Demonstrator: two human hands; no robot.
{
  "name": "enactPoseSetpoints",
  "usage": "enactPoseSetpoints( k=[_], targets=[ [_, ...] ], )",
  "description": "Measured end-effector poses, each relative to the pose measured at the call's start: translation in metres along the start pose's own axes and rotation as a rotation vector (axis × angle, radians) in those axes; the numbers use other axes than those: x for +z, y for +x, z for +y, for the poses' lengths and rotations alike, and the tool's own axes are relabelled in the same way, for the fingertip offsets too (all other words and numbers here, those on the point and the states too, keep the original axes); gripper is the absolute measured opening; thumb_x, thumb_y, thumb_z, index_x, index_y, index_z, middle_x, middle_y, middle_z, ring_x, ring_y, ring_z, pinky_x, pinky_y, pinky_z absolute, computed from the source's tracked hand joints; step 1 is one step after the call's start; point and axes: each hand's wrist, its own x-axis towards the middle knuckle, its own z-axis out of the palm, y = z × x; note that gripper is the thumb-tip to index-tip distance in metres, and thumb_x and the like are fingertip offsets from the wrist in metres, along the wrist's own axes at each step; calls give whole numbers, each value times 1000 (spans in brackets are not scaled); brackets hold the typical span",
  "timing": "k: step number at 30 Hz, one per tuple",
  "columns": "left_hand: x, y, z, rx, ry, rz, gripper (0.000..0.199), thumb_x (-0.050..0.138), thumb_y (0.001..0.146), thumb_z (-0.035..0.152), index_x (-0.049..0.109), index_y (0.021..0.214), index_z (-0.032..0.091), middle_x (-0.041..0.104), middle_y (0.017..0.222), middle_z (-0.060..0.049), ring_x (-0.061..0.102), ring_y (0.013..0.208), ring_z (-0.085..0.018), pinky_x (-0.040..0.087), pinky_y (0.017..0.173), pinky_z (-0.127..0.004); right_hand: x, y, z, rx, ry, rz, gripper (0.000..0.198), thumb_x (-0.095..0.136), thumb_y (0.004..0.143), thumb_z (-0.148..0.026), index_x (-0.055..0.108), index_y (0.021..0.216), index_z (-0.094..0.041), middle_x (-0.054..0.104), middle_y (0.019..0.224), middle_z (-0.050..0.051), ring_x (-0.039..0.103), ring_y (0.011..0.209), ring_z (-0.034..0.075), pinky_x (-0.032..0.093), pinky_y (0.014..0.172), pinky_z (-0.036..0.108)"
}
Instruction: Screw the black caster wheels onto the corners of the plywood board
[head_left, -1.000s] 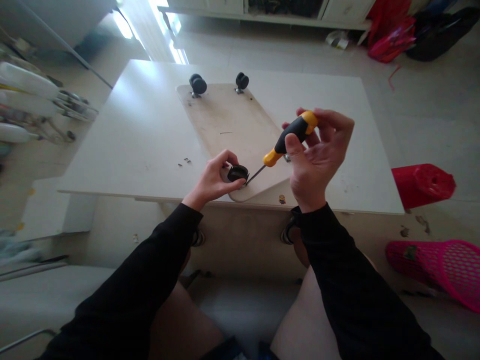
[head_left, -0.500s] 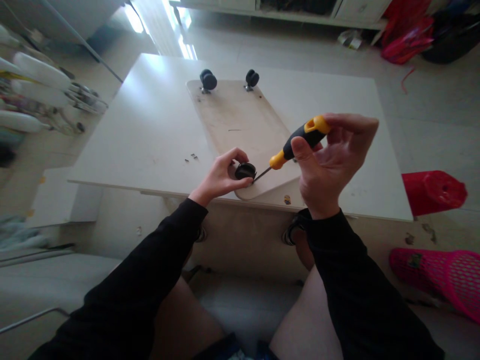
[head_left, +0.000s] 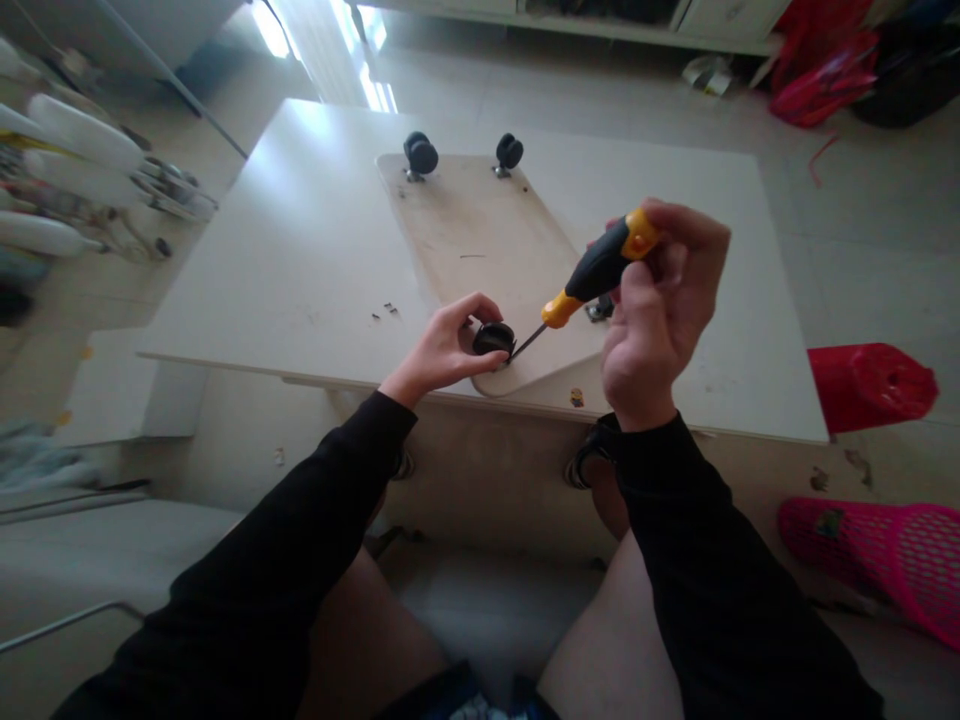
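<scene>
My left hand [head_left: 450, 345] grips a black caster wheel [head_left: 492, 338] at the near corner of a pale board [head_left: 480, 220]. In my right hand [head_left: 664, 310] is a yellow and black screwdriver [head_left: 598, 268], its handle's end held in the fingers. The tool slants down to the left, and its tip meets the board right beside the caster; the screw there is too small to make out. Two more casters, one at the far left corner [head_left: 420, 155] and one at the far right [head_left: 508, 152], stand on the board. Another caster [head_left: 600, 308] is partly hidden behind my right hand.
The board lies on a white table [head_left: 300, 230]. Several small screws [head_left: 385, 309] lie left of the board. A small sticker [head_left: 577, 397] is near the table's front edge. A red bin [head_left: 870, 385] and a pink mesh basket [head_left: 885, 550] stand to the right.
My right hand has turned about the screwdriver handle and shifted slightly, exposing more of the caster behind it. My left hand stays on its caster.
</scene>
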Motion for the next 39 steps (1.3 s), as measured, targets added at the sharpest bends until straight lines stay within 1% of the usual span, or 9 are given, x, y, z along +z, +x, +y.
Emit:
enactPoseSetpoints(
  k=[3,8,14,16,20,24,27,33,39],
  targets=[
    [0,0,0,9,1,3,41,88,75,40,67,103,19,70,96,-3,56,73,-14,41,62,-28,0,1,0,71,24,-66,37,70,98,-45,65,134,-37,70,130,3,73,123,21,66,110,46],
    [0,-1,2,-3,1,4,38,87,75,39,68,102,19,69,93,-3,52,68,-12,38,59,-27,1,1,-2,95,-121,43,53,89,81,-57,68,124,-35,66,127,2,70,124,24,69,101,47],
    [1,0,3,-15,-9,-5,38,87,75,38,67,102,19,67,90,-1,48,64,-11,35,56,-27,3,3,-12,126,64,-95,33,70,99,-45,70,132,-41,74,128,0,72,129,22,61,118,49],
    [1,0,2,-10,-20,-2,38,87,74,37,68,101,19,67,91,-2,51,67,-12,38,58,-27,5,4,-15,140,50,-103,34,76,96,-43,70,129,-42,74,122,-1,75,120,21,67,109,45],
    [1,0,2,-15,-31,1,38,86,74,37,68,101,19,68,94,-3,55,72,-14,41,61,-27,7,1,-8,84,-89,60,47,90,82,-49,67,120,-36,68,114,-1,73,102,17,70,88,35],
    [1,1,1,-23,-33,-9,39,87,73,39,68,100,19,69,93,-3,52,67,-12,39,58,-26,7,0,-1,55,-28,5,46,72,93,-60,62,131,-36,67,124,3,75,113,22,69,100,47],
    [1,1,1,-15,-22,-3,39,87,74,39,68,100,19,69,93,-3,52,67,-12,38,57,-26,8,0,-4,66,-39,-94,38,66,98,-53,62,133,-40,68,129,3,74,122,24,66,108,49],
    [1,0,2,-8,-18,5,38,87,74,38,69,100,19,69,94,-3,55,72,-14,41,61,-28,13,-4,-3,-39,-183,110,48,85,84,-52,63,123,-35,63,120,3,71,109,20,70,89,36],
    [2,0,1,-25,-35,0,38,87,74,37,68,101,19,68,91,-2,53,69,-13,39,60,-28,16,-1,-6,-5,-18,-91,35,67,98,-45,59,132,-40,67,129,2,72,127,22,67,106,44]
  ],
)
